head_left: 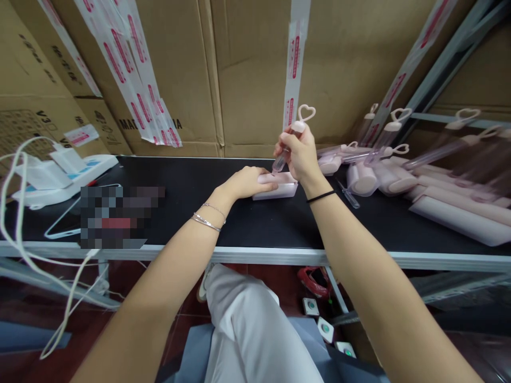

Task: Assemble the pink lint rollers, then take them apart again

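In the head view, the left hand [249,182] is closed over the left end of a pale pink case [284,187] that lies on the black-topped desk [191,207], its thumb pressed along the near side. The right hand [297,151] is narrow, its fingers wrapped around a clear wand [280,161] with a pale cap and a heart-shaped loop [306,113] on top. The wand is tilted, loop end up toward one o'clock, and its lower end is right at the upper side of the case — whether it goes inside, I cannot tell. Taking the case as the centre of the clock, a cluster of similar pink cases [463,213] and heart-topped wands [439,151] lies at three o'clock, partly blurred, with a small clear piece [348,193] lying loose on the desk just to its near left. At nine o'clock sits a white power strip [85,173] with white plugs [48,173] in it and white cables [18,213] looping down over the desk edge; nearer on that side, a patch of the desk is pixelated. Cardboard [247,80] with red-printed tape [293,64] stands at twelve o'clock. Down at five o'clock — below desk level — are a red item [313,281] and three white square pieces [325,330] with green centres.
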A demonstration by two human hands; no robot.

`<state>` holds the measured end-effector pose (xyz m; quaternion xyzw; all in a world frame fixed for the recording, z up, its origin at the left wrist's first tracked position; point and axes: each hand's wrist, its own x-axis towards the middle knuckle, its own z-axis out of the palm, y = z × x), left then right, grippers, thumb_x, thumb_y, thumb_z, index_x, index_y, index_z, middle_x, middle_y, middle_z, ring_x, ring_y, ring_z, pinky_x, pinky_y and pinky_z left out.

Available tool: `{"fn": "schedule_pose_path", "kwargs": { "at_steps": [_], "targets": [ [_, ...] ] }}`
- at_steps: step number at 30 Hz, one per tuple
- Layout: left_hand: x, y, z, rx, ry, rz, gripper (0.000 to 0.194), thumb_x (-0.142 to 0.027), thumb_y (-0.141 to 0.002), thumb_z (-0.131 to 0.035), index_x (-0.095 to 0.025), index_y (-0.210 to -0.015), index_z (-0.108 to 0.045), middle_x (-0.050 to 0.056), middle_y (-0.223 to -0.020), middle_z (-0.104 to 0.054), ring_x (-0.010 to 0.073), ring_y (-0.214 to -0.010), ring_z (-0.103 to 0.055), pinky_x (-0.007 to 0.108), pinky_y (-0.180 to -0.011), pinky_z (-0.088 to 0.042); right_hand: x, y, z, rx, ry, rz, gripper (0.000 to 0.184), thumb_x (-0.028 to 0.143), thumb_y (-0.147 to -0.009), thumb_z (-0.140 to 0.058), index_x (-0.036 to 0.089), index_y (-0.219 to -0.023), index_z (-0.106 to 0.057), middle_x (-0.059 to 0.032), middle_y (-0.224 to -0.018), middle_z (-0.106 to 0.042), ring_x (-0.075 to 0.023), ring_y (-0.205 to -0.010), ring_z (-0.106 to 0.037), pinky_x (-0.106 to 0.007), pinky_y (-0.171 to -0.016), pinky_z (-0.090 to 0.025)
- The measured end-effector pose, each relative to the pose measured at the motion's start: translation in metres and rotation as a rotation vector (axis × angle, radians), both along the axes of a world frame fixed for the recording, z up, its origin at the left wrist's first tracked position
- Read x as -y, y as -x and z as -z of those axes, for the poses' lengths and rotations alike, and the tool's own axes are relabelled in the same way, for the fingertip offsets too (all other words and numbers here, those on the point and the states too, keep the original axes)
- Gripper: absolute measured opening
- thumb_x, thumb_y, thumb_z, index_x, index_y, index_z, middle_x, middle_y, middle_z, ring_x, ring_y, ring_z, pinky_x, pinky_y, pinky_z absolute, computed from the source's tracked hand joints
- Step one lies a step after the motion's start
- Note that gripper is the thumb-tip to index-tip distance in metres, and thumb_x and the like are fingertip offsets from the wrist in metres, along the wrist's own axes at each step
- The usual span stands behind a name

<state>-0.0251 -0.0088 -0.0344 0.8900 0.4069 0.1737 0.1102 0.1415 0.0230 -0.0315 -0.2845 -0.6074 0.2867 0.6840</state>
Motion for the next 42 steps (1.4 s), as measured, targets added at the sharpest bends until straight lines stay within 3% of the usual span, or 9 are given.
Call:
{"fn": "schedule_pose_path", "kwargs": {
  "at_steps": [5, 11, 20, 28, 35, 42],
  "targets": [
    [-0.003, 0.0, 0.003, 0.015, 0.018, -0.02, 0.058, -0.057, -0.079, -0.061, -0.018, -0.121, -0.066, 0.011, -0.115, -0.072, 0.0298, -0.106, -0.067, 0.035, -0.09, -0.05, 0.003, 0.012, -0.003, 0.068, -0.007, 0.076, 0.019, 0.039, -0.087, -0.057, 0.027, -0.094, -0.045, 0.0043, -0.077, -0.051, -0.0105, -0.065, -0.057, -0.027, -0.058, -0.051],
    [-0.006, 0.0, 0.007, 0.051, 0.046, -0.033, 0.062, -0.06, -0.077, -0.062, -0.018, -0.122, -0.065, 0.011, -0.113, -0.072, 0.0296, -0.106, -0.067, 0.036, -0.091, -0.05, 0.002, 0.02, 0.003, 0.197, -0.051, 0.172, 0.019, 0.042, -0.093, -0.051, 0.026, -0.101, -0.045, 0.0013, -0.086, -0.055, -0.014, -0.078, -0.063, -0.03, -0.067, -0.053],
    [0.002, -0.001, 0.002, 0.021, 0.02, -0.027, 0.053, -0.055, -0.079, -0.061, -0.017, -0.116, -0.068, 0.01, -0.113, -0.073, 0.0306, -0.105, -0.068, 0.036, -0.09, -0.051, 0.006, 0.002, 0.008, 0.223, -0.091, 0.17, 0.031, 0.056, -0.096, -0.039, 0.027, -0.108, -0.045, -0.0012, -0.091, -0.062, -0.0161, -0.082, -0.066, -0.033, -0.069, -0.056],
    [0.004, -0.001, 0.0, 0.027, 0.028, 0.002, 0.057, -0.055, -0.08, -0.06, -0.017, -0.122, -0.065, 0.011, -0.116, -0.072, 0.0289, -0.108, -0.067, 0.036, -0.094, -0.049, 0.005, -0.001, 0.003, 0.202, -0.179, 0.198, 0.037, 0.062, -0.093, -0.04, 0.03, -0.111, -0.043, -0.0016, -0.092, -0.064, -0.0178, -0.083, -0.068, -0.035, -0.067, -0.055],
    [0.001, -0.001, 0.001, 0.017, 0.009, 0.0, 0.055, -0.057, -0.079, -0.06, -0.019, -0.119, -0.066, 0.01, -0.117, -0.071, 0.0302, -0.109, -0.066, 0.037, -0.093, -0.05, 0.003, 0.003, 0.002, 0.167, -0.12, 0.149, 0.04, 0.065, -0.09, -0.046, 0.028, -0.105, -0.046, -0.0009, -0.083, -0.061, -0.0203, -0.084, -0.068, -0.036, -0.067, -0.056],
    [0.0, 0.0, 0.002, 0.016, 0.025, 0.006, 0.059, -0.06, -0.08, -0.059, -0.021, -0.123, -0.064, 0.01, -0.117, -0.071, 0.0292, -0.109, -0.066, 0.036, -0.094, -0.049, 0.013, 0.013, -0.004, 0.125, -0.008, 0.116, 0.03, 0.055, -0.089, -0.053, 0.028, -0.097, -0.046, 0.0042, -0.071, -0.051, -0.0149, -0.068, -0.062, -0.032, -0.062, -0.054]
  ]
}}
